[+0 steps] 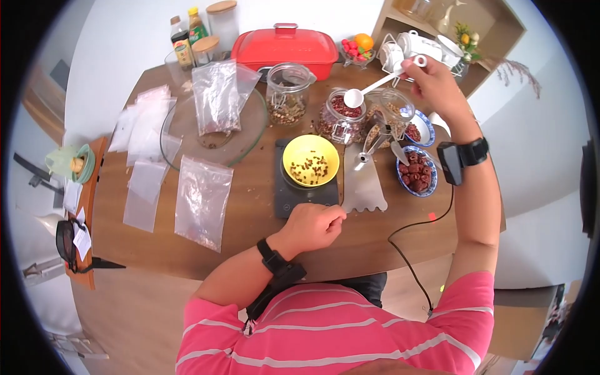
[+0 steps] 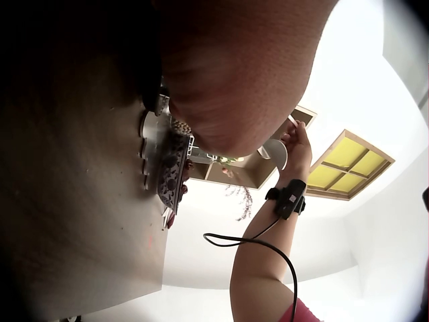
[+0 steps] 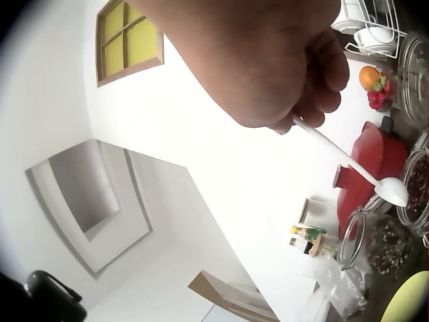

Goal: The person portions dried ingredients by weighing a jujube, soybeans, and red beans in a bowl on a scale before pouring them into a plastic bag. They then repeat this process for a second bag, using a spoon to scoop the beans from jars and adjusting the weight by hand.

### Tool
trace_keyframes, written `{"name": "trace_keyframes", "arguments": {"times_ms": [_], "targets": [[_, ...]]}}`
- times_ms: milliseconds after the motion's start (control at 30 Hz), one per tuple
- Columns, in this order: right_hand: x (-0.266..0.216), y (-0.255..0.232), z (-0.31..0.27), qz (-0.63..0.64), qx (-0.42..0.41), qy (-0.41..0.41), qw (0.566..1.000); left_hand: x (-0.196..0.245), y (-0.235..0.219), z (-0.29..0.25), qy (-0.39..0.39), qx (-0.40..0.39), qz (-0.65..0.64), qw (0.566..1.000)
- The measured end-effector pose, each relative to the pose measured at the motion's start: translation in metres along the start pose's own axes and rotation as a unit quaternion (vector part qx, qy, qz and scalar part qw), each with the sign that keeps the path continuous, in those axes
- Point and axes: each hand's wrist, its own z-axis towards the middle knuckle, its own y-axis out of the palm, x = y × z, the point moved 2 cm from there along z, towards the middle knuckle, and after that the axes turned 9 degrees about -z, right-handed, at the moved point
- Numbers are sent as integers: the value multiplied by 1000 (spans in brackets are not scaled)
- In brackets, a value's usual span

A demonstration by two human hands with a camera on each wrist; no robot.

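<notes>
My right hand (image 1: 435, 87) pinches the handle of a long white measuring spoon (image 1: 354, 98). The spoon's bowl overlaps the mouth of an open glass jar (image 1: 340, 128) of dark red dried pieces in the head view. In the right wrist view, the white spoon (image 3: 392, 191) hangs beside that jar, its handle between curled fingers (image 3: 328, 67). My left hand (image 1: 309, 226) rests loosely curled at the front of the table, holding nothing, near a black kitchen scale (image 1: 287, 205). On the scale sits a yellow bowl (image 1: 310, 147) with scattered small brown pieces.
A metal scraper (image 1: 364, 187) lies right of the scale, near a patterned bowl of red dates (image 1: 415, 172). Another open jar (image 1: 289, 103) stands behind the scale. Plastic bags (image 1: 203, 203) and a glass lid (image 1: 170, 140) lie left. A red cooker (image 1: 284, 53) stands behind.
</notes>
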Motion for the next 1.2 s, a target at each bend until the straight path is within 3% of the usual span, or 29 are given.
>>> {"name": "trace_keyframes", "arguments": {"times_ms": [133, 333, 467, 633, 967, 1200], "targets": [[4, 8, 10, -127, -5, -54, 990, 4, -2, 3, 7, -7, 1, 1000], [14, 14, 21, -59, -48, -27, 997, 5, -4, 3, -6, -3, 11, 1000], [14, 14, 17, -78, -61, -13, 995, 5, -3, 2, -18, -12, 10, 1000], [23, 22, 15, -8, -93, 30, 995, 5, -3, 3, -28, -18, 11, 999], [70, 29, 19, 137, -66, 123, 981, 5, -2, 4, -22, -18, 9, 1000], [77, 23, 11, 184, -44, 171, 967, 5, -3, 3, -20, -16, 12, 1000]]}}
